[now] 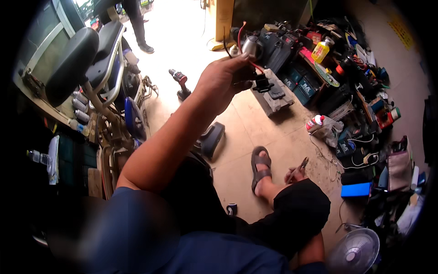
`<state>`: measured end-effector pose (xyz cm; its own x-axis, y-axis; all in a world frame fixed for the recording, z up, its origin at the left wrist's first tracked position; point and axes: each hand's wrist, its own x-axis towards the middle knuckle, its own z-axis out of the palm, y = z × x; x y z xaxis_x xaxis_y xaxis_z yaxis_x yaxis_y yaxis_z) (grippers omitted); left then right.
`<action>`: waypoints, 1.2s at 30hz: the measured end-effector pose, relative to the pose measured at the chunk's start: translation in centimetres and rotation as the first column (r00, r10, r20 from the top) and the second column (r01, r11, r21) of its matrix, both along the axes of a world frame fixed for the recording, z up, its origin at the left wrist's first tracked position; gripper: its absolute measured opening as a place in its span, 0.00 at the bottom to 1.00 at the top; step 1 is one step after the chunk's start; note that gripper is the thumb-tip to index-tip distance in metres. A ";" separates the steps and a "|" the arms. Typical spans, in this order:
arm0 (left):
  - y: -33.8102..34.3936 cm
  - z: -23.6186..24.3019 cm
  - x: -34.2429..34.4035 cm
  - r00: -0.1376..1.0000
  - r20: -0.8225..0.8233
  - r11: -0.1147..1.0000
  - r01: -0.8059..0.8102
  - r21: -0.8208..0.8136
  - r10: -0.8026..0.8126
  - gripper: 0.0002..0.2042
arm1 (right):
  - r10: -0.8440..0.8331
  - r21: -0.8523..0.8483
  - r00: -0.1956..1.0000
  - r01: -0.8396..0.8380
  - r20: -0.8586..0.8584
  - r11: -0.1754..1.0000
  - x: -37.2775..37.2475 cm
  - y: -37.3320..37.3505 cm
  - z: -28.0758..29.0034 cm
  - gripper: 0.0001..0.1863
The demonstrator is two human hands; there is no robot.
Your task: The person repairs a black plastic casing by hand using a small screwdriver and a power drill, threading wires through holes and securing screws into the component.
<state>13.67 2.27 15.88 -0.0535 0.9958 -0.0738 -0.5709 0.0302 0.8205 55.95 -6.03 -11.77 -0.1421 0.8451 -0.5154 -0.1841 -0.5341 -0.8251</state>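
Note:
My left hand is raised in the upper middle, fingers closed on red and black wires with a small black connector just below its fingertips. Behind it lies a grey block with a dark part on top; whether the connector touches it I cannot tell. My right hand is low beside my right knee, closed round a small metal hand tool that looks like pliers or cutters.
A scooter stands at the left, a person's leg behind it. A drill is upright on the tiled floor. Batteries, bottles, bags and cables crowd the right, with a fan at the bottom right.

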 end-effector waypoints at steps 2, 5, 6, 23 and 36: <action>0.9 -0.5 -0.6 0.999 -0.017 0.999 -0.033 -0.001 0.033 0.13 | -0.060 0.084 0.978 0.044 0.198 0.995 1.0 3.0 0.1 0.24; 1.5 -1.4 -1.3 0.997 -0.063 0.999 -0.045 -0.023 0.043 0.14 | 0.116 -0.011 0.866 -0.126 0.487 0.992 2.0 7.8 -7.7 0.23; 1.7 -2.0 -1.9 0.995 -0.082 0.997 -0.059 -0.042 0.056 0.16 | 0.218 -0.065 0.815 -0.218 0.537 0.974 0.5 9.2 -8.8 0.22; -4.2 -1.5 -10.6 0.854 -0.223 0.854 -0.504 -0.127 0.470 0.14 | 0.726 -0.258 0.205 -0.843 0.656 0.472 -13.6 18.5 -19.6 0.24; -10.5 -1.4 -12.2 0.755 -0.189 0.748 -0.653 -0.122 0.628 0.10 | 0.773 -0.005 0.463 -0.857 0.433 0.516 -11.3 17.0 -1.0 0.17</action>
<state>1.44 -8.26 14.51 -0.6950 0.6952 -0.1837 -0.3980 -0.1591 0.9035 44.68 11.01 -12.79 -0.6727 0.5160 -0.5303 0.5598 -0.1137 -0.8208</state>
